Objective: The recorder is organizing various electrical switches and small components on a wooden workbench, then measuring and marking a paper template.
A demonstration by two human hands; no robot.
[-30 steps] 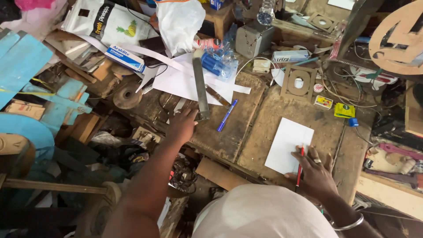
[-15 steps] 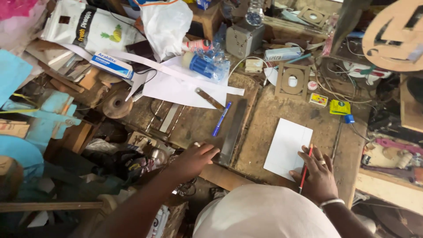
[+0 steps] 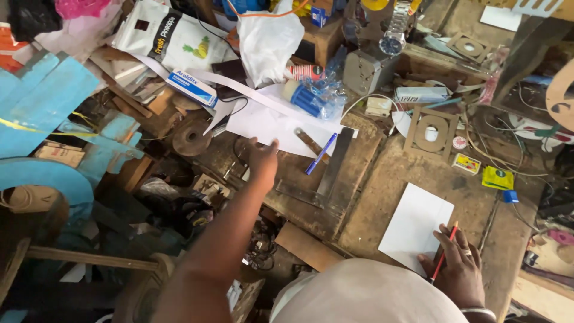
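A cluttered wooden workbench (image 3: 382, 179) is shown; the left hand (image 3: 263, 162) is stretched, fingers spread, toward white paper (image 3: 263, 122) at 12 o'clock, while a red pencil (image 3: 443, 254) is pinched by the right hand (image 3: 457, 269).

left hand (image 3: 263, 162) let go of the metal square (image 3: 327, 176), now reaching forward to the white paper sheet (image 3: 269, 122), fingers spread

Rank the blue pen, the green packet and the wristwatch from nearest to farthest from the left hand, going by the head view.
From the left hand:
1. Blue pen, just to its right on the bench, nearest.
2. Wristwatch, up at the back, right of the hand.
3. Green packet, far right on the bench, farthest.
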